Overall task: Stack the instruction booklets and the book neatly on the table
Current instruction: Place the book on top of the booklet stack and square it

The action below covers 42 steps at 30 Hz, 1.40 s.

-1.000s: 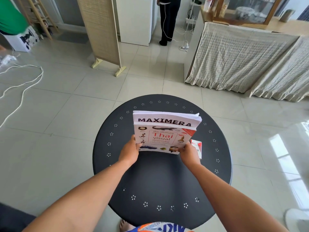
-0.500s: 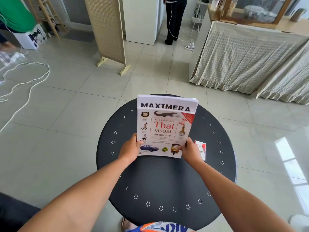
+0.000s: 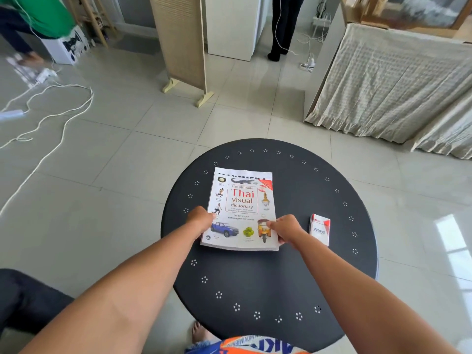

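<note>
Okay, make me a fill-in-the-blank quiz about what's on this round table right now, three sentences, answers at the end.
1. The book lying on top of the stack is a ____ visual dictionary.
2. The left hand and right hand grip the stack at its ____ corners, the ones closest to the person.
3. The small red and white box stands on the black table beside the ____ hand.

Missing words: Thai; near; right

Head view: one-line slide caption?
Both hands lay white Thai dictionary book atop booklets on round black table.
</note>
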Available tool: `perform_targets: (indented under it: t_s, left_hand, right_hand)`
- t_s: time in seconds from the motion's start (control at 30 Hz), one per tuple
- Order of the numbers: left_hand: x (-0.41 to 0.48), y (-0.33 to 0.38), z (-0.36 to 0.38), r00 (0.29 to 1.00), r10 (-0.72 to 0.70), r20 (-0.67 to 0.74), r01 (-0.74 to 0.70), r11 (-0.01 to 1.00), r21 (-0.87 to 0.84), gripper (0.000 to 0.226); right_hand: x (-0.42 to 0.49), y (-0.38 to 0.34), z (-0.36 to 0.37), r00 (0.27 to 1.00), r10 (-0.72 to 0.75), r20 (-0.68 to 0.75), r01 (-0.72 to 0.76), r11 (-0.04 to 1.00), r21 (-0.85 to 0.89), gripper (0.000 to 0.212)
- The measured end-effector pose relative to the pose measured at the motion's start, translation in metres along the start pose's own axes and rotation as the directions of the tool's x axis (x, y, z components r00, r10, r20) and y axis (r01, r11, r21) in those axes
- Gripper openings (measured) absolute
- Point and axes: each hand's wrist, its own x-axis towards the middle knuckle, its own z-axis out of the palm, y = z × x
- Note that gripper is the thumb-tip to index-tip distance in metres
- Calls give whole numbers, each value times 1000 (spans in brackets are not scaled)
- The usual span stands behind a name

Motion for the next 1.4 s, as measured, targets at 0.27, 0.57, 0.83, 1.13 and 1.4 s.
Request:
perform_targets:
  t_s: [0.27, 0.57, 0.83, 1.13, 1.4]
  left_hand:
    - [11, -14, 6, 997, -78, -30, 75, 994, -75, 27]
    - [12, -18, 11, 993, -103, -57, 105, 994, 20, 27]
    - [16, -20, 13, 994, -87, -72, 92, 993, 68, 26]
    - [22, -25, 15, 992, -81, -96, 91, 990, 104, 35]
    - [14, -15, 21, 985, -72, -154, 84, 994, 71, 46]
  right_hand:
    - [3, 7, 13, 989, 148, -26, -149, 989, -25, 23]
    - [4, 18, 26, 990, 104, -99, -114, 988, -105, 27]
    - [8, 21, 30, 982, 89, -167, -106, 990, -96, 29]
    - [17, 26, 37, 975, 72, -211, -99, 988, -118, 29]
    - [20, 34, 37, 977, 7, -213, -35, 991, -131, 27]
